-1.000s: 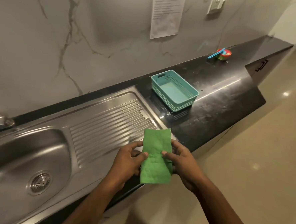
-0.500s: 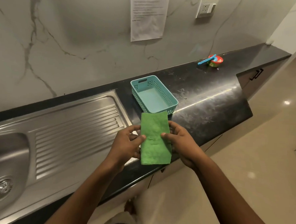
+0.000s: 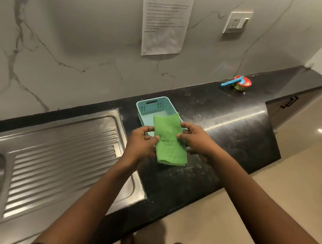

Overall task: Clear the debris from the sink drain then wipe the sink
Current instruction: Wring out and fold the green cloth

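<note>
Holding the folded green cloth (image 3: 171, 140) between both hands, we are working at the far right of the sink (image 3: 64, 153), over the black counter (image 3: 222, 129). Our left hand (image 3: 143, 142) is pinching the cloth's left edge, thumb on top, fingers curled beneath. Our right hand (image 3: 195, 139) is pinching the right edge likewise. The cloth is hovering partly over the teal basket (image 3: 153, 106) (apparently empty). We judge wiping finished; next, we are lowering the cloth into the basket and releasing both grips.
</note>
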Demonstrator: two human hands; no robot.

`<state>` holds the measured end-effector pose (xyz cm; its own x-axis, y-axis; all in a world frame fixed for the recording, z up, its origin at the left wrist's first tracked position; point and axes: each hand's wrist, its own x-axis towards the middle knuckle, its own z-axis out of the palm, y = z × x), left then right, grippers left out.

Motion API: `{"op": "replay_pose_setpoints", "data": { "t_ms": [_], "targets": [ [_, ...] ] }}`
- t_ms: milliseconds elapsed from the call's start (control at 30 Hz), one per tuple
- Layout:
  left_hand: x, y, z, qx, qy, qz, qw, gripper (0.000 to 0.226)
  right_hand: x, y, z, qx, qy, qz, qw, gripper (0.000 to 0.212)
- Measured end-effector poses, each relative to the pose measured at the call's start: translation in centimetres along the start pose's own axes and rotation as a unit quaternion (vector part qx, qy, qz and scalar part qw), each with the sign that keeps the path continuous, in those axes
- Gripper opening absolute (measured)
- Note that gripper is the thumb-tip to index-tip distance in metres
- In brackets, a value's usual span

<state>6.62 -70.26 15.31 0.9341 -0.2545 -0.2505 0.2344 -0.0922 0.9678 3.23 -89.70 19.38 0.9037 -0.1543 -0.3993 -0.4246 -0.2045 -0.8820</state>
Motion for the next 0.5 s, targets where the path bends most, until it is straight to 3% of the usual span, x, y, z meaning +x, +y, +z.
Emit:
{"op": "replay_pose_setpoints", "data": {
  "t_ms": [133, 267, 367, 500],
  "targets": [
    [3.4, 1.3, 1.6, -0.017, 0.021, -0.053, 0.998, 0.026, 5.2, -0.6, -2.1, -0.017, -0.015, -0.001, 1.000, 0.034],
    [5.7, 2.0, 2.8, -0.108, 0.037, -0.131, 0.985, 0.024, 9.8, -1.3, -3.1, -0.048, -0.052, 0.000, 0.998, 0.041],
    [7.4, 2.0, 3.7, -0.169, 0.052, -0.178, 0.968, 0.039, 12.7, -1.6, -2.9, -0.076, -0.085, 0.005, 0.993, 0.045],
    [9.6, 1.5, 4.8, -0.171, 0.096, -0.205, 0.959, 0.056, 15.3, -1.2, -1.6, -0.088, -0.134, 0.028, 0.987, 0.049]
  ]
}}
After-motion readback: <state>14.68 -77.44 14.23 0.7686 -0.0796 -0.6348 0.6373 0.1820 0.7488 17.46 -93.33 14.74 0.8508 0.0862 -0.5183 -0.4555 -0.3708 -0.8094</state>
